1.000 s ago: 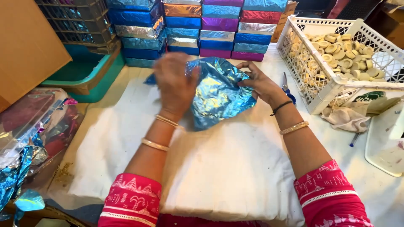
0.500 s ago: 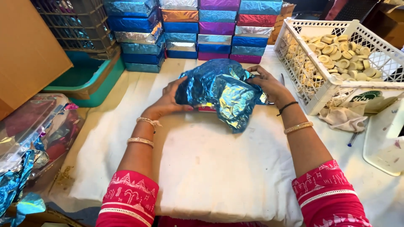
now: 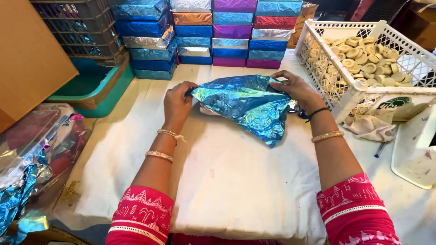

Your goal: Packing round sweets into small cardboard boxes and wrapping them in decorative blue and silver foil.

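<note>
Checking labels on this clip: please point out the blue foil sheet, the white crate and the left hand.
blue foil sheet point(image 3: 247, 102), head view, middle of the crinkled sheet
white crate point(image 3: 345, 90), head view, near front wall
left hand point(image 3: 178, 105), head view, back of hand

Box mostly under blue foil

Open white cloth is left free in front; passage behind is barred by stacked foil-wrapped boxes, to the right by a white crate, to the left by a teal tray and foil pile
</note>
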